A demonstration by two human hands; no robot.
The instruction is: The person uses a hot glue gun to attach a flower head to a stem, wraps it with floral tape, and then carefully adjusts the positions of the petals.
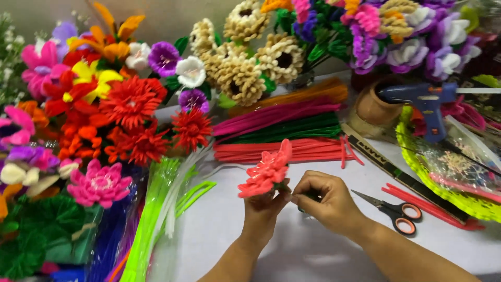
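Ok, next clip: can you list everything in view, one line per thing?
Pink flower: one, coral pink, held up at table centre.
Finished flowers: many, mixed colours, left and back.
Cream flowers: several, back centre.
Pipe cleaner bundles: several, orange, magenta, green, red, behind the hands.
Light green stems: one bundle, lower left.
Scissors: one, black and orange handles, right of the hands.
Glue gun: one, blue, upper right.
Basket: one, yellow-green, right.
Left hand: grips under the flower.
Right hand: pinching at the flower's base.
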